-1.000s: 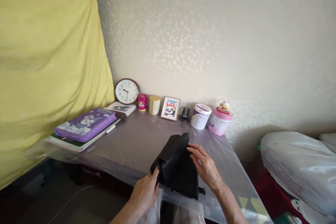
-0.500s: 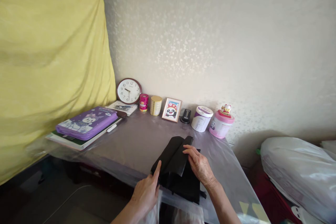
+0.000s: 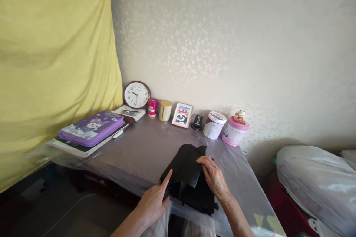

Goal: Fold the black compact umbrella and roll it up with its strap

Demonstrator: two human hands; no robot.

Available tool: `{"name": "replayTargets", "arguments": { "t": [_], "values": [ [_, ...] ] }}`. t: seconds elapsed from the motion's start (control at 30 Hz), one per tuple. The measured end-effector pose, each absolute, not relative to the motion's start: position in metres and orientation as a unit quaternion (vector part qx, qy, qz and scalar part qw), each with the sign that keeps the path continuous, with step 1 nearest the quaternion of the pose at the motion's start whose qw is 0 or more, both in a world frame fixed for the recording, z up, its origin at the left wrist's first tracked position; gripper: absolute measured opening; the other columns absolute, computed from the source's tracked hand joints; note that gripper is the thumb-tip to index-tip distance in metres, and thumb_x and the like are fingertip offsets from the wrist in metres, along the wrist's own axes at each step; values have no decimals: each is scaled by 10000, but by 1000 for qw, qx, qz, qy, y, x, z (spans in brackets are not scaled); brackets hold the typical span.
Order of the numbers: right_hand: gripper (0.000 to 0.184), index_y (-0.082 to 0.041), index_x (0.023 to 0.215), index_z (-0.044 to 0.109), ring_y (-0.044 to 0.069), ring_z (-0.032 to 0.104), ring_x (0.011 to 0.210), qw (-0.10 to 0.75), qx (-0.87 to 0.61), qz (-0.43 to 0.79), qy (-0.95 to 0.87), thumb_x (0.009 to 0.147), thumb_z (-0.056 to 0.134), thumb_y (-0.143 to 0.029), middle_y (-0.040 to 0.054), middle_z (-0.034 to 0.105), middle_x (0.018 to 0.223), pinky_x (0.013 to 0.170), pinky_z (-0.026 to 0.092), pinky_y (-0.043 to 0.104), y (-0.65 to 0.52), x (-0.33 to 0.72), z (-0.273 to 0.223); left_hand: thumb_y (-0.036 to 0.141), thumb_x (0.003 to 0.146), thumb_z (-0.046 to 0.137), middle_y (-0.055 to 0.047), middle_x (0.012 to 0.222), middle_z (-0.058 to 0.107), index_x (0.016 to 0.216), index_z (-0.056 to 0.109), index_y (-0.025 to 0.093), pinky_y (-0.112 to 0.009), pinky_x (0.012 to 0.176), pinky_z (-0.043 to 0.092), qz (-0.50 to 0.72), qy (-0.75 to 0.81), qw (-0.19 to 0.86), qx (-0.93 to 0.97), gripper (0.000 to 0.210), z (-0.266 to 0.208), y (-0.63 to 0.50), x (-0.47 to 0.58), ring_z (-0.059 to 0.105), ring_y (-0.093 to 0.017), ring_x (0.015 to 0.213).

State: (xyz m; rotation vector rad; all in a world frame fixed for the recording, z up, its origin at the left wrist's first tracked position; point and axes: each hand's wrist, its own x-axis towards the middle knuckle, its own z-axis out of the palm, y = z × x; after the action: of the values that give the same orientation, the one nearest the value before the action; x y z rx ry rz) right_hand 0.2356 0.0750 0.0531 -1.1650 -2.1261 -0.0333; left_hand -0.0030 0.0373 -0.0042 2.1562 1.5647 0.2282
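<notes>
A piece of black folded fabric [image 3: 185, 164] lies in several loose layers near the front edge of the table; I cannot make out what kind of article it is. My left hand [image 3: 154, 200] holds its left edge, index finger stretched along the top and thumb lower down. The fingers of my right hand [image 3: 215, 178] are closed on the right edge of an upper layer. Darker layers with uneven edges show below that flap, towards the front. The fingertips under the fabric are hidden.
The plastic-covered table [image 3: 139, 144] carries a purple case [image 3: 93, 127] on books at left. Along the wall stand a clock [image 3: 137, 94], a pink can [image 3: 152, 107], a yellow-lidded tin [image 3: 165, 110], a framed panda picture [image 3: 182, 115], a black stapler-like object [image 3: 197, 122] and two tubs [image 3: 214, 126].
My right hand has shifted slightly right and down with the upper layer, which now spreads flatter and wider. My left hand stays at the left edge.
</notes>
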Motion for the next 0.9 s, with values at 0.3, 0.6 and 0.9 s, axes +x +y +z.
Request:
{"name": "replayTargets", "arguments": {
  "t": [0.3,0.6,0.9],
  "values": [
    [279,-226,1004,568,132,611,872,352,-476,-54,-804,909,316,-157,50,587,1017,790,488,236,102,197,66,138,803,364,-154,1045,624,1421,-42,94,-318,734,446,41,594,190,780,741,-6,30,12,618,-239,881],
    [265,-230,979,593,152,553,897,268,-500,-95,-818,894,368,-119,47,589,968,783,462,235,129,156,53,104,802,342,-172,985,634,1420,112,80,-353,699,480,24,588,168,791,660,2,26,18,650,-269,818],
    [218,-220,918,593,152,533,865,213,-507,-114,-827,891,399,-123,42,571,976,752,449,227,138,147,37,109,812,374,-150,991,635,1412,167,107,-317,686,481,40,583,150,798,635,-7,25,19,651,-244,803]
  ]
}}
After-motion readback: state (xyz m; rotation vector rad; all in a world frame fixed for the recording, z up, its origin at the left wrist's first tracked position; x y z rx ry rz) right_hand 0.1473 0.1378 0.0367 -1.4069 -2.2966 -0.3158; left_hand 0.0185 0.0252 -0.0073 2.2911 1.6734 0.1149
